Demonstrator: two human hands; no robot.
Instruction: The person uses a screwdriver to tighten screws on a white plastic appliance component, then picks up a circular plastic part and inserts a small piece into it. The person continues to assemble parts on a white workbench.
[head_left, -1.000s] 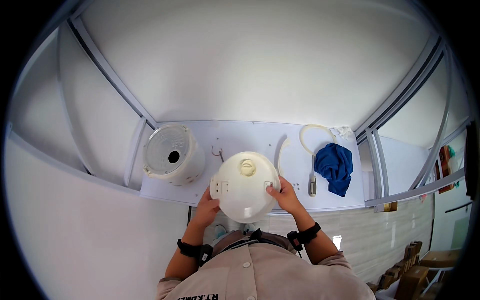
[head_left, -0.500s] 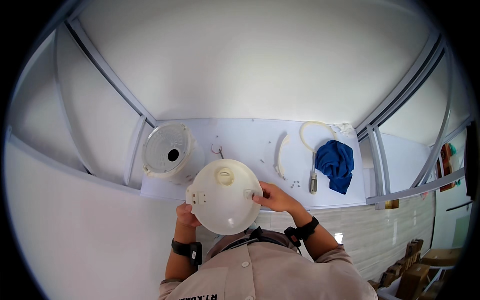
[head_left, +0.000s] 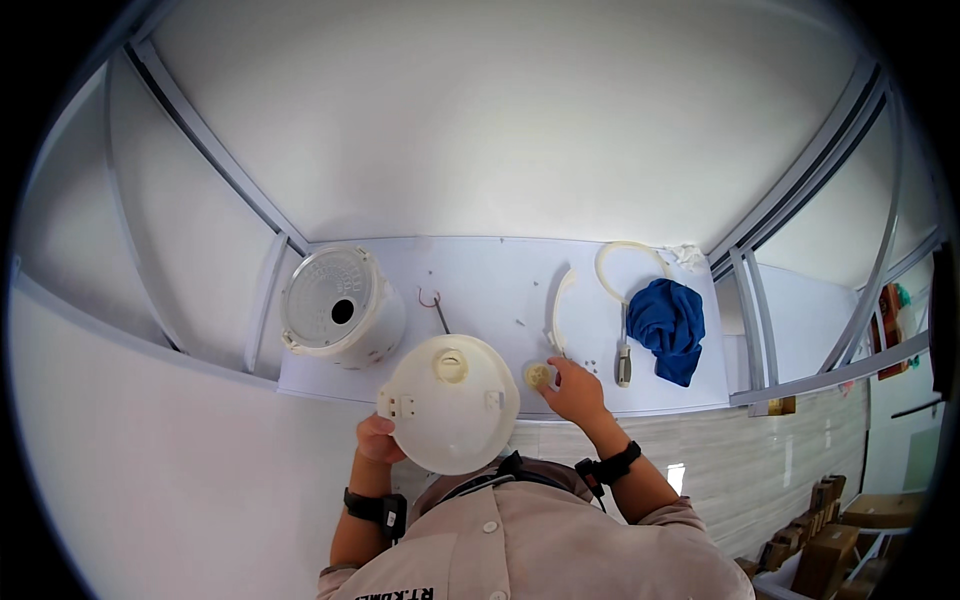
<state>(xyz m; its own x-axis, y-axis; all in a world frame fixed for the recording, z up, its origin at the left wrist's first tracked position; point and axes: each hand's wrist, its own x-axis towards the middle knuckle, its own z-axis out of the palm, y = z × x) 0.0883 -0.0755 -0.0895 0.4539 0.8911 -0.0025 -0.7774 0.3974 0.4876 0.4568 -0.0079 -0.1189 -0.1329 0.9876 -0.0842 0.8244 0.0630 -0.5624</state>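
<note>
A round cream plastic lid (head_left: 455,425) is held in front of my body, its hollow side facing up. My left hand (head_left: 378,438) is closed on its left edge, next to a hinge-like tab. A recessed round fitting (head_left: 451,366) shows near the lid's far rim. To the right of the lid, my right hand (head_left: 578,392) pinches a small yellowish round cap (head_left: 537,377) between thumb and fingers, over the front of the white table.
A white cylindrical body (head_left: 345,300) with a dark round hole on top stands at the left. Toward the right lie a curved cream strip (head_left: 563,305), a cream ring (head_left: 605,262), a screwdriver (head_left: 624,367) and a blue cloth (head_left: 667,325). Several screws (head_left: 591,366) and a wire piece (head_left: 437,306) are scattered.
My right hand has left the lid's right edge and moved right; the round cap now shows at its fingertips. The lid, still in my left hand, has shifted slightly.
</note>
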